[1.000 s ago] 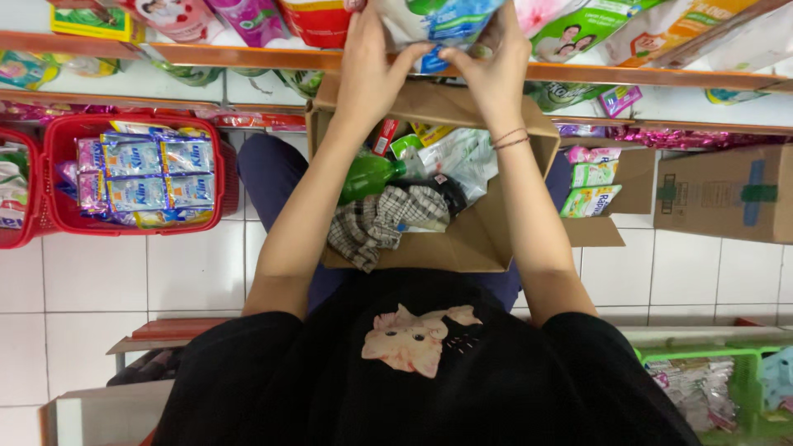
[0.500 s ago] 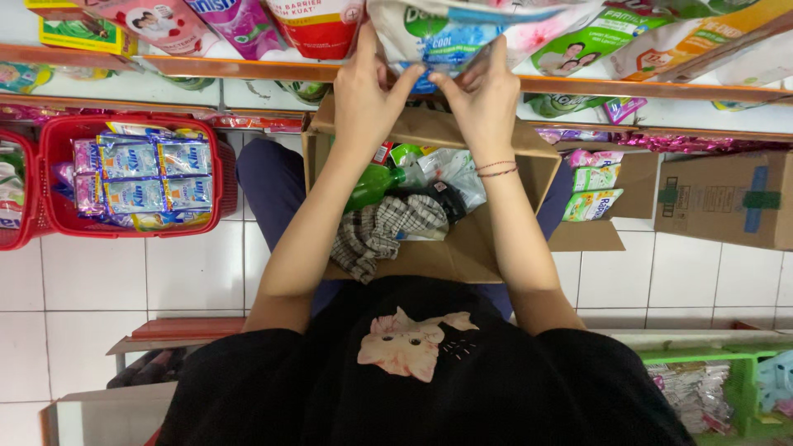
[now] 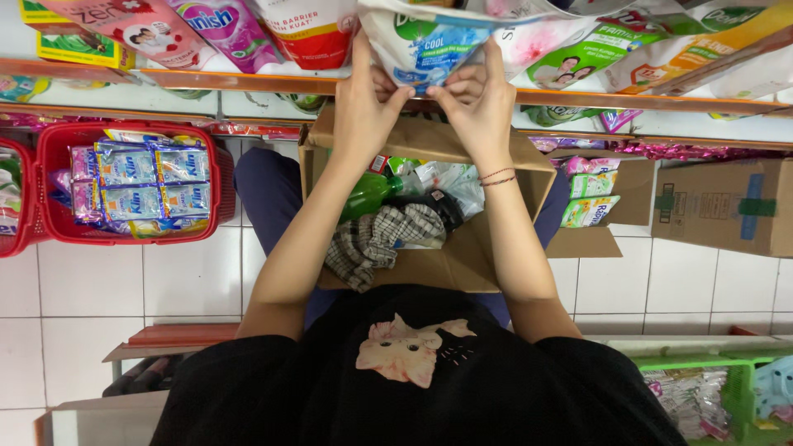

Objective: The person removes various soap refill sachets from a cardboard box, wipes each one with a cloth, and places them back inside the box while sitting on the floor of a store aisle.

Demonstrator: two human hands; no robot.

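Both hands, left hand and right hand, have risen a little and now pinch the lower edge of the white-and-blue pouch at the shelf, directly above the open cardboard box on the lap.

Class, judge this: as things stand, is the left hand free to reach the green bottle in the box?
Probably not right away. The left hand grips the blue-and-white pouch together with the right hand. The green bottle lies uncovered in the box just below, so releasing the pouch would likely open the way.
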